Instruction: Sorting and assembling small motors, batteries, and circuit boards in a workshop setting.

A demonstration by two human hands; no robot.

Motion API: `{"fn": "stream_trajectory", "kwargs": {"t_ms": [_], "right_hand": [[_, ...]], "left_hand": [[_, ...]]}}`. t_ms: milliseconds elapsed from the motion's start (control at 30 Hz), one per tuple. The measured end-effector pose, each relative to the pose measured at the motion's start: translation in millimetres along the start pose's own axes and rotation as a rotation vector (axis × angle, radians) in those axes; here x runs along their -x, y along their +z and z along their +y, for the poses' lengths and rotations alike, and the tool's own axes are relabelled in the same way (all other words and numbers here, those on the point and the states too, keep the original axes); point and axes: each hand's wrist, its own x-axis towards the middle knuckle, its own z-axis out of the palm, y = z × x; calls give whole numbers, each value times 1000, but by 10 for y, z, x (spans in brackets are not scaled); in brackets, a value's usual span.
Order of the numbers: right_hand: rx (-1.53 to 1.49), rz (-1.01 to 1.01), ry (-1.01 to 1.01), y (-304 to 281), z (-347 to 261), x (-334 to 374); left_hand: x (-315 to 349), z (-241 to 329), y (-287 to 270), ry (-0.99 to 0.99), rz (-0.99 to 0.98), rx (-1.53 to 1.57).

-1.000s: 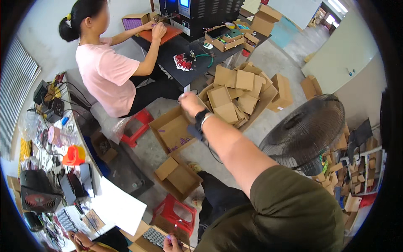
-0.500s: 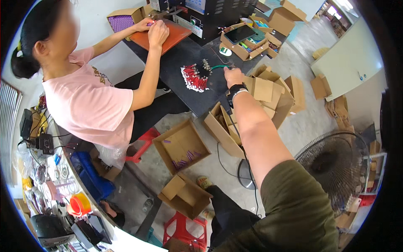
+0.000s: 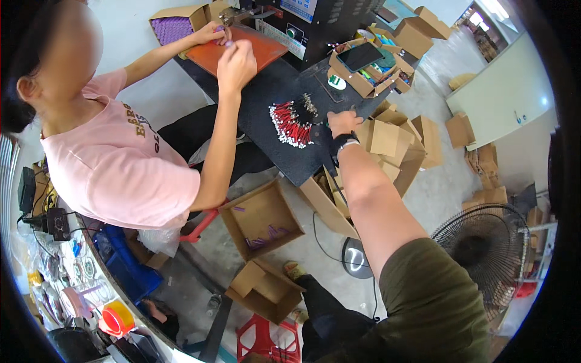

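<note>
Sitting at far left: co-worker (image 3: 121, 169), pink shirt, both hands working over an orange mat (image 3: 267, 51). Roll (image 3: 117, 319), orange and yellow, standing on the lower-left desk. Bin (image 3: 130, 275), blue, lying beside that desk. Carton (image 3: 253, 209), open on the floor, holding purple pieces (image 3: 272, 231). Wires (image 3: 292, 125), red with white ends, lying fanned on the black table (image 3: 296, 164). Right hand (image 3: 344, 121), dark wristband, resting near the table's edge, just right of the wires; fingers bending, whether grasping anything one cannot tell. Phone (image 3: 360, 57), lying on a filled box (image 3: 356, 83). Fan (image 3: 484, 248), black, standing at far right.
</note>
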Motion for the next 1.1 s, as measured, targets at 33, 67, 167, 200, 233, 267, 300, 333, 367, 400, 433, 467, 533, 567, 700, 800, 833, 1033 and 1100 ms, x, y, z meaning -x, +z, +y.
{"fn": "stream_trajectory", "kwargs": {"t_ms": [33, 67, 167, 200, 233, 267, 300, 333, 367, 400, 433, 467, 533, 567, 700, 800, 833, 1033, 1100], "right_hand": [[129, 1, -49, 71, 133, -285], [116, -103, -92, 68, 115, -81], [172, -49, -99, 41, 138, 77], [229, -13, -125, 60, 165, 102], [287, 23, -150, 63, 177, 124], [286, 25, -153, 49, 228, 84], [342, -56, -290, 53, 340, -43], [399, -139, -428, 34, 411, -117], [359, -40, -483, 52, 513, -132], [343, -12, -527, 46, 549, -85], [316, -24, -493, -13, 537, -59], [290, -38, -458, -64, 509, -42], [152, 23, -441, -112, 509, -124], [25, -25, -401, -156, 516, -196], [-403, -48, -165, -271, 645, -434], [-1051, -306, 77, -268, 785, -555], [-1093, -329, 161, -308, 738, -479], [-1403, -811, 212, -831, 515, 120], [-1451, -878, 156, -1186, 433, 539]], "left_hand": [[-245, -518, -85, 154, -15, -155], [-340, -825, -172, 284, 20, -307], [-117, -241, -14, -175, -105, 202], [-99, -166, -24, -174, -108, 205], [-95, -112, -46, 62, -134, 34], [-82, -53, -51, 297, -156, -136], [-32, 16, -13, 59, -101, 17], [28, 146, 60, -182, -45, 169], [106, 323, 51, -215, -71, 97], [117, 298, 23, -219, -57, 102], [116, 256, -10, -186, -46, 113], [112, 206, -38, -154, -35, 124], [95, 93, -56, -87, -32, 139], [83, 32, -61, -54, -30, 145], [38, -167, -43, 82, -32, 165], [55, -237, -59, 191, -28, 181], [86, -196, -50, 192, -19, 181], [329, 100, 57, 260, 7, 195], [236, -25, 47, 302, 14, 221]]}}
